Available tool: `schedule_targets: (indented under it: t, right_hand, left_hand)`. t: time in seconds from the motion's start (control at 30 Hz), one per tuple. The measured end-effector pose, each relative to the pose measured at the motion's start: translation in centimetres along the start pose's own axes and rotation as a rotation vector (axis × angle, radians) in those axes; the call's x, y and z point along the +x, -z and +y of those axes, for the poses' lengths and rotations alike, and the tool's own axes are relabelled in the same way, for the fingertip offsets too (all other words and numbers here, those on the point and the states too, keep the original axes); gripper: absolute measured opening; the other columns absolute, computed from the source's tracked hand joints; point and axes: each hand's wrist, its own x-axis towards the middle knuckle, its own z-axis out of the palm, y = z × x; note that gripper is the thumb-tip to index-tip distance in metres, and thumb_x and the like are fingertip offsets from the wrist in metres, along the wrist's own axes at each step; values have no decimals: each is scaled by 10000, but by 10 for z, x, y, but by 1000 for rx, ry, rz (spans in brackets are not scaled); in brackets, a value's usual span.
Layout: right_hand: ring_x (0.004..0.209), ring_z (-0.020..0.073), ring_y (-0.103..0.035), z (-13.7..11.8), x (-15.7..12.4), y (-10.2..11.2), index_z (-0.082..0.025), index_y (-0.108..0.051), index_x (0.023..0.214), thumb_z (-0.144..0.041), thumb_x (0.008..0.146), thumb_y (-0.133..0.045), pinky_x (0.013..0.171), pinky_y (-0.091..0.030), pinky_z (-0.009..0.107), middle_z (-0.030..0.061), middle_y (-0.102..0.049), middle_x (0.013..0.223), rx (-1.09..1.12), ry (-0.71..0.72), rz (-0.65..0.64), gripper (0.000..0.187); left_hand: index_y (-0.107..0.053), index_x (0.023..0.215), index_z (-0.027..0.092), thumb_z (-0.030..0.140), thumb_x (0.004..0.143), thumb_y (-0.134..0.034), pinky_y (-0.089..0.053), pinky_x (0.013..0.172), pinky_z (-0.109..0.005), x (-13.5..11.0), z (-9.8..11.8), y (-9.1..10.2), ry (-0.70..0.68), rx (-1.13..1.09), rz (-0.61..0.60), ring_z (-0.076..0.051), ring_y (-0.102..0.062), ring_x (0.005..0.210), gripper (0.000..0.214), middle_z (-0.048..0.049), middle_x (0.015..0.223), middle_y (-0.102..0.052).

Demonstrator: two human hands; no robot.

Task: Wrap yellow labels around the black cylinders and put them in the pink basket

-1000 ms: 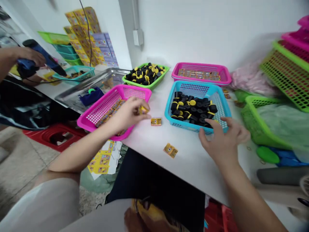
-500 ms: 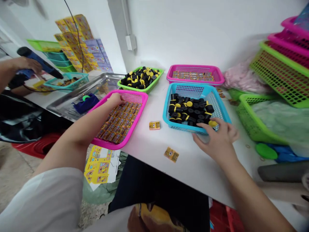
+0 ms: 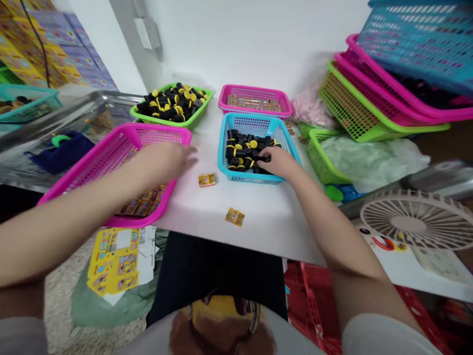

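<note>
My left hand point(image 3: 168, 159) hovers over the right rim of the near pink basket point(image 3: 111, 148), which holds small orange packets; its fingers are stretched out and blurred by motion. My right hand point(image 3: 281, 162) reaches into the blue basket point(image 3: 258, 125) of black and yellow rollers point(image 3: 244, 148), fingers curled among them; whether it grips one is hidden. A small yellow box point(image 3: 207, 179) and a flat yellow packet point(image 3: 235, 217) lie on the white table point(image 3: 266, 222) between my hands.
A green basket point(image 3: 170, 103) of black and yellow rollers and a pink basket point(image 3: 254, 100) of packets stand at the back. Stacked baskets point(image 3: 388, 84) and a bag-filled green basket point(image 3: 332, 158) crowd the right. A white fan point(image 3: 417, 217) lies near right. A metal tray point(image 3: 66, 133) sits left.
My left hand came out of the pink basket toward the right. My right hand moved from the blue basket's front rim into the rollers. The view swung to the right.
</note>
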Motion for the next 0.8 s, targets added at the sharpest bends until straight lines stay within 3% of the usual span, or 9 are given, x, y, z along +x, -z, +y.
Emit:
schedule_targets:
  t: [0.07, 0.13, 0.2, 0.27, 0.4, 0.5, 0.57, 0.67, 0.8]
  right_hand:
    - [1136, 289, -723, -12, 11, 6, -162, -762, 1218, -381, 901, -672, 1013, -539, 368, 138, -791, 1203, -61, -17, -116, 395]
    - [1092, 314, -742, -22, 15, 7, -153, -802, 1125, -435, 863, -718, 974, -561, 376, 154, -809, 1121, -101, -48, -177, 393]
    - [1103, 351, -743, -29, 16, 5, -122, -795, 1157, -433, 842, -733, 950, -580, 412, 197, -796, 1147, -147, -103, -211, 447]
    - [1132, 390, -733, -34, 16, 4, -95, -773, 1212, -375, 815, -746, 946, -592, 469, 236, -771, 1201, -191, -163, -243, 486]
    - [1148, 415, -721, -39, 23, 2, -123, -805, 1135, -278, 745, -784, 963, -594, 525, 216, -777, 1175, -230, -196, -324, 419]
    - [1156, 405, -715, -40, 26, 1, -125, -796, 1149, -293, 757, -782, 959, -597, 511, 217, -769, 1173, -218, -183, -309, 426]
    - [1110, 397, -728, -37, 23, 2, -98, -786, 1150, -340, 770, -781, 932, -608, 501, 233, -771, 1140, -182, -165, -268, 450]
    - [994, 359, -748, -25, 13, 6, -94, -798, 1030, -371, 777, -774, 894, -619, 467, 198, -795, 991, -49, -110, -100, 376]
    - [907, 288, -748, -5, -9, 7, -156, -786, 998, -332, 841, -720, 875, -625, 439, 106, -794, 915, 280, -59, 244, 245]
  left_hand:
    - [-671, 1386, 207, 460, 1098, -403, -567, 960, -393, -28, 65, -14, -163, -14, -70, -235, -759, 1006, 468, -119, 1239, -777]
    - [-691, 1369, 207, 454, 1090, -447, -561, 1021, -383, -51, 116, -45, -377, -51, -50, -250, -723, 1194, 446, -124, 1389, -718]
    - [-606, 1480, 154, 509, 1070, -488, -513, 1141, -493, -68, 149, -81, -384, -22, 10, -321, -586, 1422, 554, -159, 1562, -570]
    - [-536, 1535, 103, 543, 1053, -510, -453, 1207, -580, -80, 165, -109, -316, 2, 34, -351, -509, 1493, 654, -193, 1604, -494]
    - [-532, 1527, 54, 396, 1092, -463, -491, 1182, -608, -101, 172, -129, -268, 78, 73, -357, -567, 1443, 557, -230, 1557, -525]
    - [-613, 1452, 44, 134, 1050, -454, -586, 1101, -495, -120, 170, -125, -355, 172, 189, -332, -657, 1346, 442, -215, 1477, -617]
    - [-672, 1365, 20, 48, 995, -459, -635, 1016, -421, -129, 168, -122, -419, 186, 274, -314, -725, 1243, 427, -214, 1382, -694]
    - [-702, 1271, -5, 16, 971, -469, -667, 897, -343, -129, 160, -118, -500, 152, 316, -277, -784, 1112, 381, -214, 1242, -767]
    - [-709, 1201, 26, -1, 985, -470, -674, 789, -301, -100, 141, -111, -521, 101, 278, -238, -809, 1001, 324, -180, 1149, -801]
